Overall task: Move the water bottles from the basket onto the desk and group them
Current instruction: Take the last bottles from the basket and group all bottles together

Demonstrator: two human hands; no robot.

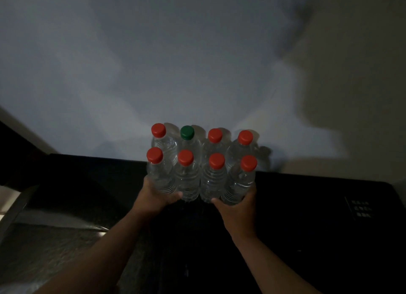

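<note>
A dim view is looking down from head height over a person's two bare forearms, which are reaching forward to a dark counter (307,205) set against a pale grey wall (153,62).

Eight clear plastic water bottles (202,175) are standing upright on the counter near its back edge, close to the wall. They are sitting tight together in two rows of four, one row behind the other, with their sides touching. Seven are wearing red caps. One, the green-capped bottle (187,132), is standing second from the left in the back row.

The left hand (157,197) is gripping the left end of the front row low down: its fingers are curling round the outer side of the end bottle and its thumb is lying across the front, reaching the next bottle. The right hand (236,203) is doing the same at the right end, fingers wrapping the outer side of the end bottle and thumb pressing across the front. Between them, both hands are squeezing the group from either side.

The bottles are casting soft shadows on the wall behind them. On the right of the counter a small pale grid marking (361,208) is showing. At the far left a strip of pale metal (13,208) is catching the light.
</note>
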